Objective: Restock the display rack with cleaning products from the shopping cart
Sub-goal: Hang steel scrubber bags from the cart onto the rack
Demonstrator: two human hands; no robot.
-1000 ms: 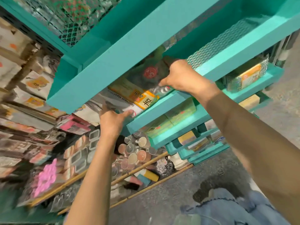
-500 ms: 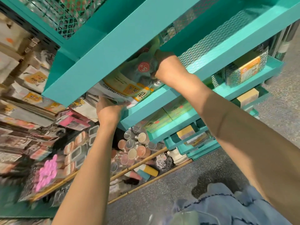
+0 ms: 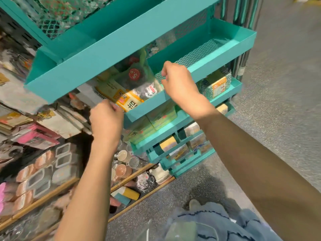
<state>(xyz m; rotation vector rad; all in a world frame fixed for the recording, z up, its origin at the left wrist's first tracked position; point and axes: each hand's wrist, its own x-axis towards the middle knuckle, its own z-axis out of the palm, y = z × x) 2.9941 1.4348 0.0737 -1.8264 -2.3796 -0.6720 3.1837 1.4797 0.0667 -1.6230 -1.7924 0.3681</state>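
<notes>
Yellow-labelled scrubber packs (image 3: 129, 101) lie in a tray of the teal rack (image 3: 107, 54), second tier from the top, leaning against a dark pack with a red round sticker (image 3: 134, 73). Left hand (image 3: 106, 119) sits at the tray's left front corner, fingers curled on the edge of a pack there; exact pinch can't be told. Right hand (image 3: 178, 82) hovers at the tray's front rim, fingers loosely curled, holding nothing. Green sponge packs (image 3: 156, 119) fill the tier below. Netted yellow sponges (image 3: 217, 84) sit further right. Grey floor (image 3: 278, 101) beside.
</notes>
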